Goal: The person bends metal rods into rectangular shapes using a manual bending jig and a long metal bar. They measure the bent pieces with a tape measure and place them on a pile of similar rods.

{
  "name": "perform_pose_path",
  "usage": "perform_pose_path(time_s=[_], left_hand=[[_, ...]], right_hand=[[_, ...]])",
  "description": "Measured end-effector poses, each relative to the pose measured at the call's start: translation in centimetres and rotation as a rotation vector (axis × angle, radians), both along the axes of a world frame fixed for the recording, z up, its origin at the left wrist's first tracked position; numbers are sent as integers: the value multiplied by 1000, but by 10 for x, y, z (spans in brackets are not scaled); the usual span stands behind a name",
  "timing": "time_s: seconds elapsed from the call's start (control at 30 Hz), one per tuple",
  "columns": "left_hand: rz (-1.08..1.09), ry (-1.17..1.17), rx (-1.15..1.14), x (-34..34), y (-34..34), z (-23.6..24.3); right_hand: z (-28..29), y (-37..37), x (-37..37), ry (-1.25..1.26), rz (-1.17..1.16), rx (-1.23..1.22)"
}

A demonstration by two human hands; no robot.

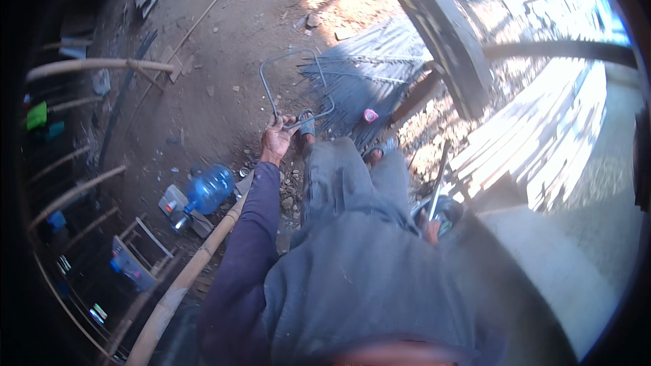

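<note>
My left hand [277, 141] is closed on one corner of a bent metal wire frame [267, 89], a loose four-sided loop held out over the dirt ahead of my feet. Low on the right, my right hand [430, 230] grips a long, narrow, pale bar-like tool [440, 177] that points up and away; its exact kind cannot be made out. Beside that hand sits a dark round container [449, 213], its contents unclear. My sandalled feet [307, 124] are just beyond my knees, close to the frame.
Dark thin strips [366, 61] lie spread on the ground ahead. A small pink object [369, 116] rests on them. At right stands a wooden post [447, 41]. Left are a blue water jug [211, 188], a bamboo pole [190, 274] and bamboo stakes [102, 66].
</note>
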State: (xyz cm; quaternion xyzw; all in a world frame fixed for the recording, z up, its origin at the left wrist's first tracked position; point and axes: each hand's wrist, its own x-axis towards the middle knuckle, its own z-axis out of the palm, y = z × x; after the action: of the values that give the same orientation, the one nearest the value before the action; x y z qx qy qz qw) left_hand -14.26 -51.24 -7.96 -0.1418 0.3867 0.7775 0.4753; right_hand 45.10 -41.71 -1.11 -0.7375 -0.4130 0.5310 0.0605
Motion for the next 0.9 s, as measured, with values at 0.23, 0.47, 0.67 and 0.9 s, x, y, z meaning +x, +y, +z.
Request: perform_pose_path(time_s=[0.23,0.47,0.67,0.9], left_hand=[[41,-58,-494,-103,-117,-153],[-394,18,-1119,39,-241,-246],[-795,190,-1272,130,-235,-249],[-663,260,-1214,63,-196,-326]], right_hand=[[12,-24,-91,-286,411,-356],[18,-27,-162,-421,552,-484],[20,-16,-184,-444,588,-521],[7,-23,-187,-479,543,-585]])
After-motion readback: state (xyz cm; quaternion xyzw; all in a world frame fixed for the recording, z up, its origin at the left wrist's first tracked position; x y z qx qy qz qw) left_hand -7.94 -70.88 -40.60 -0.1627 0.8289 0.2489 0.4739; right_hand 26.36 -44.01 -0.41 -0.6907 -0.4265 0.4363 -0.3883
